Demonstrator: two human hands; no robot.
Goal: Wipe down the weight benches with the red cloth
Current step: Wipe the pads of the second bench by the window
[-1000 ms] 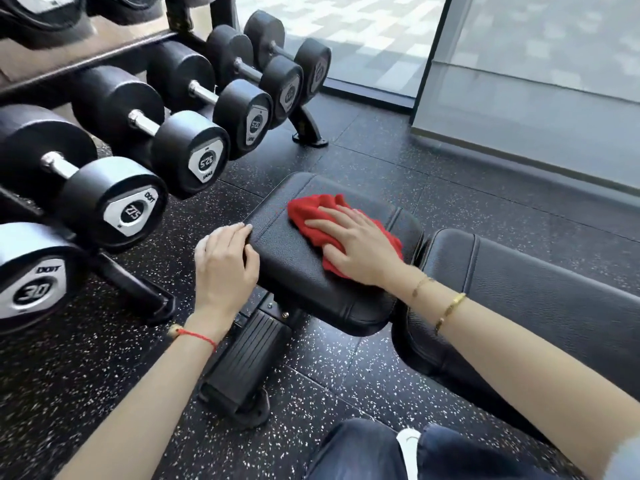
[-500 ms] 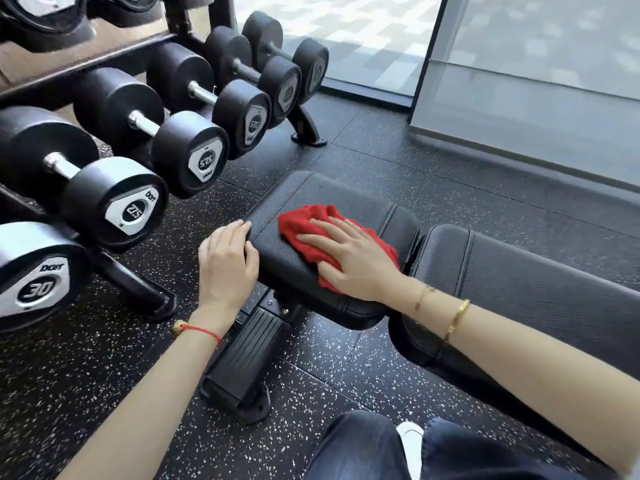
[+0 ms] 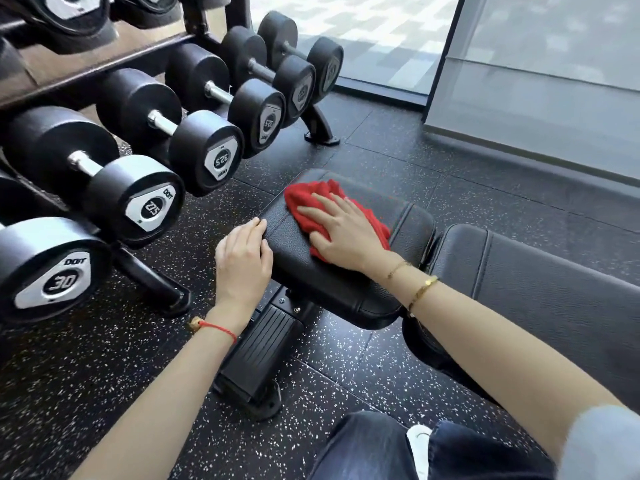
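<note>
Red terry cloth (image 3: 346,216), bunched and crumpled, lies pressed on the black padded leatherette seat pad (image 3: 349,271) of the weight bench, under the right hand (image 3: 343,233). That hand is flat and open, fingers spread over the cloth, palm bearing down rather than gripping. Compared with a second ago, cloth and hand have slid across the seat pad toward its far left corner, the corner nearest the dumbbells, so the stroke appears to be working the pad's outer end; the near edge and the rounded front roll of the pad probably remain to be covered. The left hand (image 3: 242,261) has stayed where it was, curled over the left edge of the seat pad, fingers loosely bent on the rim and holding nothing else, seemingly as a brace.

Right of the seat pad, across a narrow gap, lies the long black padded backrest (image 3: 540,282), which looks untouched by the cloth at present. Left of the seat pad stands a rack of black rubber dumbbells (image 3: 204,157) with steel handles, its foot (image 3: 162,289) on the speckled black rubber floor (image 3: 398,147). Below the seat pad sits the bench's ribbed black plastic foot (image 3: 263,355). Nothing lies on the pad to block the wiping; the close dumbbell ends limit elbow room on that side.
</note>
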